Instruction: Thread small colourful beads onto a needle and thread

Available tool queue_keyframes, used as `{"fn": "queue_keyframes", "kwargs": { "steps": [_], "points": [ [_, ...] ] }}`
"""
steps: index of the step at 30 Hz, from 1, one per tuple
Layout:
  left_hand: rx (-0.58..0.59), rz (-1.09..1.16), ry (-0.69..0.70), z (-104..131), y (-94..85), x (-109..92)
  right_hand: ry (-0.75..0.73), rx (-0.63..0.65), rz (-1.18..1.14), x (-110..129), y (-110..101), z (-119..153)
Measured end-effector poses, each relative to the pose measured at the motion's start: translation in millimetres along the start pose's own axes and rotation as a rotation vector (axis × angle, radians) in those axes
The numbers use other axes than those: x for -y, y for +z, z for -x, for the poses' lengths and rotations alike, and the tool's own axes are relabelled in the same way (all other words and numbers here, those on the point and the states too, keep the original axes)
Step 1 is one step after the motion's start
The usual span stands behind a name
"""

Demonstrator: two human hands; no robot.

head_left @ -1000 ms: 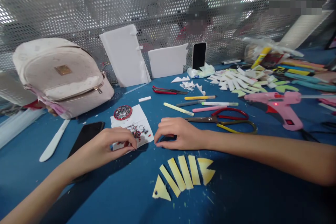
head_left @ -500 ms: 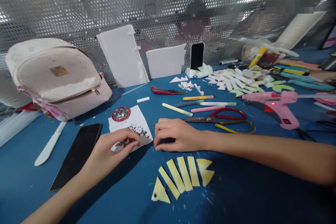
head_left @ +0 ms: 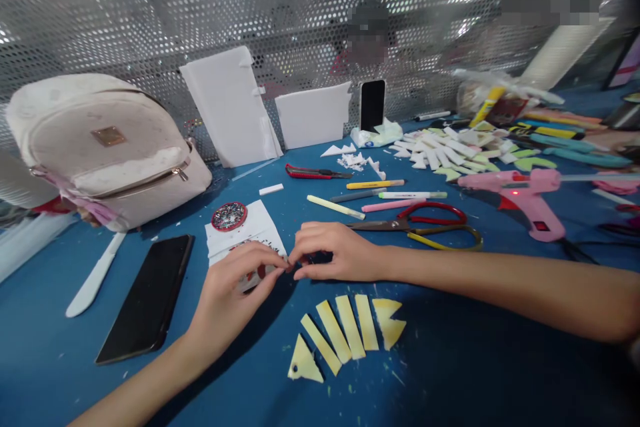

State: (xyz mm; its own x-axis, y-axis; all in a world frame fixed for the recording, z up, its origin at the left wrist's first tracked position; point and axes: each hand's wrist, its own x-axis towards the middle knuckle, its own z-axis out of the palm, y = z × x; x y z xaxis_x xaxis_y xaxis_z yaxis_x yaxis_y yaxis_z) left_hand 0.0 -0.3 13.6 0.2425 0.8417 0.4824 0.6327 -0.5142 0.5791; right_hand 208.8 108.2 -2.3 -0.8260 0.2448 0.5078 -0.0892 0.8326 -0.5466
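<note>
My left hand (head_left: 243, 280) reaches over a white paper (head_left: 267, 217) strewn with small dark and red bits, its thumb and fingers pinched together. From the right, my right hand (head_left: 337, 252) meets its fingertips at the paper's edge, fingers curled in. Whatever lies between the fingertips is too small to make out. A red-rimmed round dish (head_left: 229, 216) of tiny dark bits sits on the paper's far part. In front of my hands lie yellow strips (head_left: 334, 331) in a fanned row, with a triangular head piece (head_left: 303, 361) and a notched tail piece (head_left: 389, 323) at the ends.
Scissors (head_left: 390, 225) lie beyond my right wrist, near several markers (head_left: 375, 184) and a red cutter (head_left: 315, 172). A pink glue gun (head_left: 530, 197) with a lit red light stands right. A phone (head_left: 147, 300), white knife (head_left: 95, 280) and backpack (head_left: 110, 153) occupy the left.
My left hand has moved right, from above the paper to the right hand's fingertips. The right hand's fingers have drawn together toward it. The yellow pieces keep their arrangement.
</note>
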Motion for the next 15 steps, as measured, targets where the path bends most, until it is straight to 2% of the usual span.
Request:
{"fn": "queue_keyframes", "kwargs": {
  "steps": [3,5,6,9,10,13,15],
  "points": [
    [-0.005,-0.012,0.020,0,0.2,-1,-0.018,0.017,0.037,-1,2,0],
    [0.053,-0.019,0.011,-3,-7.8,0,-0.022,0.019,0.053,-2,3,1],
    [0.108,-0.019,-0.003,-6,-15.1,1,-0.020,0.015,0.055,-2,3,2],
    [0.443,-0.006,-0.093,-17,-46.5,11,-0.016,-0.016,0.037,-2,2,2],
    [0.511,-0.012,-0.104,-20,-58.1,17,-0.016,-0.024,0.029,-2,2,2],
    [0.594,0.009,-0.133,-25,-86.4,36,-0.016,-0.026,0.018,-2,1,2],
    [0.693,0.055,-0.142,-24,-96.5,47,-0.023,-0.021,0.021,-2,2,2]
  ]
}}
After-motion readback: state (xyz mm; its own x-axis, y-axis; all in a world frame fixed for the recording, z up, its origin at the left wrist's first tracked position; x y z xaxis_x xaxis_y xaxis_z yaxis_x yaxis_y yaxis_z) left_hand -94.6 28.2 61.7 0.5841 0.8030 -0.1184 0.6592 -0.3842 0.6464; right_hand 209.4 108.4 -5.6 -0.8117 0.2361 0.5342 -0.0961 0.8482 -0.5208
